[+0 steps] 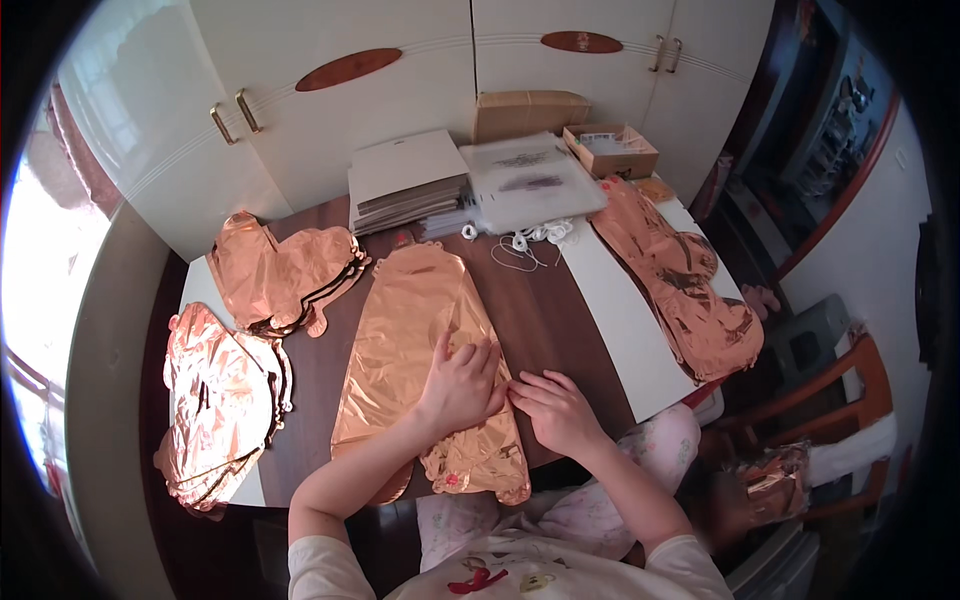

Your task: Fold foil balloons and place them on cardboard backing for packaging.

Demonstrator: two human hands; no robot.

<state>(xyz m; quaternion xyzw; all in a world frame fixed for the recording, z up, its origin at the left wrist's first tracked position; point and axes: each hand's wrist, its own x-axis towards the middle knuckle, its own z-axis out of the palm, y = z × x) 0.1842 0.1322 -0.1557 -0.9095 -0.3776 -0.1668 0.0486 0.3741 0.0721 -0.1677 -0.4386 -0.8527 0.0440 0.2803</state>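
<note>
In the head view, a copper foil balloon is lying flat and lengthwise along the middle of the bench, its near end reaching the front edge. The left hand is resting palm down on the balloon's right part, its fingers bending toward the foil; whether its grip is closing on any of it, I cannot tell. The right hand is sitting just beside, its fingertips meeting the balloon's right edge near the left hand. Its fingers are curving loosely together, and I cannot tell whether that grip is pinching the foil.

Two piles of similar foil are lying on the left side, a far pile and a near pile that is catching bright light. Another pile is stretching along the right side. At the back, a stack of grey card is standing beside some clear plastic bags, with white string lying in front and a small open box sitting to the right.
</note>
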